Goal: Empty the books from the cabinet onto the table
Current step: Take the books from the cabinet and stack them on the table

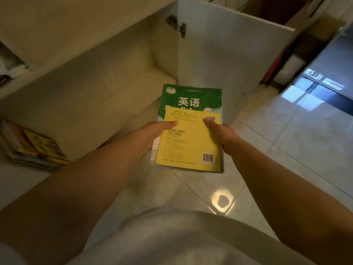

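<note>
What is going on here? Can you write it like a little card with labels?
held: yellow book on top of green book, a small stack
left hand: grips the stack's left edge, thumb on top
right hand: grips the right edge, thumb on top
cabinet: door open, the shelf in view bare
other books: pile at the left
under the stack: tiled floor

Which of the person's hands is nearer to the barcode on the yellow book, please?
Right. The right hand grips the yellow book on the edge just above the barcode; the left hand holds the opposite edge, across the cover.
</note>
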